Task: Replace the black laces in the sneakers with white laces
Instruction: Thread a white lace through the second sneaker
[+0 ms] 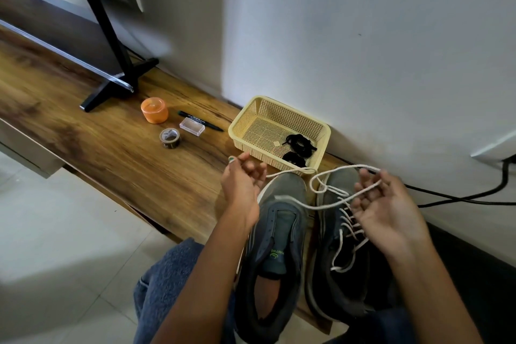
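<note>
Two grey sneakers stand side by side on the wooden bench. The left sneaker (pixel 276 234) has no lace in its eyelets. The right sneaker (pixel 339 254) is threaded with a white lace. A loose white lace (pixel 312 205) stretches above both toes. My left hand (pixel 241 184) pinches one end of it above the left toe. My right hand (pixel 386 204), palm up, has the lace looped over its curled fingers. Black laces (pixel 298 145) lie bundled in the yellow basket (pixel 243 123).
On the bench (pixel 125 159) stand an orange round container (pixel 154 110), a tape roll (pixel 170 138), a small clear box (pixel 192 126) and a black marker (pixel 199 120). A black stand foot (pixel 117 89) is at the left. Black cables (pixel 460 195) run along the wall to the right.
</note>
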Tool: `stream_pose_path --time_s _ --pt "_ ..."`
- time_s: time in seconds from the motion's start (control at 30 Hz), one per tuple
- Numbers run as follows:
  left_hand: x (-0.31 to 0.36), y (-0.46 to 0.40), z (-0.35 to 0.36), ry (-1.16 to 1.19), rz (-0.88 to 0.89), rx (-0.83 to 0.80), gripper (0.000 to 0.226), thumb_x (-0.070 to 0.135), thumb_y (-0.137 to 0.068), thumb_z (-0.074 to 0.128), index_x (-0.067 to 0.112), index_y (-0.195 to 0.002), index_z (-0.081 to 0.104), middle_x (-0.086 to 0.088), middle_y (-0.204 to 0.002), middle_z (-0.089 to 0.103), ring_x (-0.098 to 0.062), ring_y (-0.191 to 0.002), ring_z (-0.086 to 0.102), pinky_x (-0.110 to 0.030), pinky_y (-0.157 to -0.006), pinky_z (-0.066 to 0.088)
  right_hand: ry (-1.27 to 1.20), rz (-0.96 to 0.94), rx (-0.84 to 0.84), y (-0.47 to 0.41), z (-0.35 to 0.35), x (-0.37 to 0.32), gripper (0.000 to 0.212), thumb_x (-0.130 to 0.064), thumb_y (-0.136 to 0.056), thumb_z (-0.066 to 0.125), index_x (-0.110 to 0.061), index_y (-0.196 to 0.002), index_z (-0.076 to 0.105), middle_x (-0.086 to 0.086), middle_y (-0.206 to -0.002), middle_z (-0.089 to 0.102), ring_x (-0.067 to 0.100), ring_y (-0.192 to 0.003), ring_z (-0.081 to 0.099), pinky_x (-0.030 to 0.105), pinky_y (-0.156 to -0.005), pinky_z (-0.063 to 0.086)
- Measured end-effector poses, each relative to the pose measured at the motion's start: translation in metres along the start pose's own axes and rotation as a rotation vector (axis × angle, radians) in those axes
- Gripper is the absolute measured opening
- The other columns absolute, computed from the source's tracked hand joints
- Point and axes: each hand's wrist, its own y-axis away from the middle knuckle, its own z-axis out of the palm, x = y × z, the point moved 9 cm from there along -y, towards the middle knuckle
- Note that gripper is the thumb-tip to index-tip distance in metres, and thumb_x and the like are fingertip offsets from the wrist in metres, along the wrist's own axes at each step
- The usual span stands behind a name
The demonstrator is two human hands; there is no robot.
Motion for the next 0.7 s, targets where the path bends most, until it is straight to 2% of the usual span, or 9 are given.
stream_pose_path --time_s 0.07,0.17,0.23,0.3,0.37,0.43,0.57,0.63,0.7 --pt "0.003 -0.002 -0.005 -0.113 0.053 0.041 0.031 0.020 -0.105 0.035 0.013 -0.086 0.059 0.002 -0.060 0.045 -0.009 -0.050 0.051 -0.020 -0.055 0.047 -0.004 -0.020 -0.022 0.000 -0.003 -0.011 0.010 -0.028 -0.090 0.054 -0.022 -0.083 0.058 -0.008 -0.068 0.069 0.007 -0.072 0.063 0.022 -0.070 0.043" --pt "0.004 -0.002 0.000 -0.390 0.139 -0.039 0.029 0.015 -0.101 0.040 0.015 -0.085 0.064 0.003 -0.064 0.048 -0.008 -0.055 0.048 -0.016 -0.050 0.042 0.161 -0.113 -0.068 0.003 -0.007 -0.026 0.008 -0.020 -0.091 0.055 -0.016 -0.087 0.060 0.000 -0.077 0.071 0.011 -0.073 0.068 0.023 -0.063 0.055" --pt "-0.002 0.000 0.008 -0.557 0.146 -0.138 0.025 0.013 -0.099 0.044 0.014 -0.086 0.065 0.002 -0.070 0.054 -0.007 -0.058 0.050 -0.014 -0.050 0.041 0.428 -0.211 -0.022 0.003 -0.016 -0.033 0.009 -0.017 -0.093 0.055 -0.014 -0.090 0.063 0.006 -0.087 0.071 0.015 -0.077 0.067 0.026 -0.062 0.055" --pt "-0.010 0.000 0.014 -0.708 0.137 -0.227 0.021 0.013 -0.098 0.048 0.014 -0.086 0.065 0.002 -0.074 0.059 -0.007 -0.060 0.051 -0.014 -0.052 0.042 0.858 -0.375 0.093 0.002 -0.026 -0.044 0.006 -0.019 -0.093 0.057 -0.019 -0.093 0.064 0.010 -0.100 0.069 0.019 -0.086 0.064 0.032 -0.069 0.051" --pt "-0.015 -0.001 0.016 -0.842 0.157 -0.275 0.016 0.016 -0.095 0.054 0.012 -0.088 0.068 0.001 -0.079 0.065 -0.009 -0.066 0.055 -0.021 -0.061 0.045 1.326 -0.514 0.219 0.002 -0.026 -0.050 0.024 -0.026 -0.088 0.062 -0.018 -0.110 0.060 0.011 -0.118 0.061 0.028 -0.107 0.056 0.044 -0.087 0.047" --pt "-0.012 -0.002 0.016 -0.970 0.214 -0.270 0.013 0.021 -0.091 0.059 0.014 -0.087 0.068 0.000 -0.081 0.067 -0.014 -0.074 0.059 -0.031 -0.070 0.048 1.481 -0.646 0.289 0.011 -0.018 -0.051 0.039 -0.024 -0.085 0.064 -0.017 -0.122 0.055 0.012 -0.125 0.053 0.034 -0.121 0.045 0.053 -0.099 0.038" --pt "-0.002 -0.003 0.013 -1.343 0.336 -0.231 0.010 0.032 -0.088 0.060 0.023 -0.084 0.062 0.006 -0.082 0.062 -0.013 -0.077 0.057 -0.027 -0.066 0.044 1.549 -0.845 -0.016 0.030 0.033 -0.021 0.011 -0.020 -0.089 0.060 -0.025 -0.098 0.065 -0.006 -0.104 0.055 0.017 -0.110 0.038 0.035 -0.086 0.028" --pt "-0.004 -0.004 0.007 -1.447 0.306 -0.239 0.014 0.038 -0.084 0.064 0.025 -0.079 0.059 0.006 -0.083 0.061 -0.015 -0.078 0.058 -0.030 -0.072 0.048 1.740 -0.830 -0.168 0.024 0.051 0.005 0.012 -0.025 -0.091 0.058 -0.030 -0.096 0.068 -0.013 -0.103 0.058 0.012 -0.105 0.034 0.030 -0.079 0.021" --pt "-0.008 -0.003 0.000 -1.518 0.236 -0.276 0.022 0.042 -0.081 0.069 0.025 -0.076 0.056 0.008 -0.078 0.060 -0.013 -0.076 0.057 -0.031 -0.075 0.048 1.904 -0.786 -0.206 0.012 0.059 0.023 0.017 -0.029 -0.094 0.052 -0.033 -0.100 0.068 -0.014 -0.109 0.061 0.014 -0.106 0.035 0.031 -0.077 0.021"
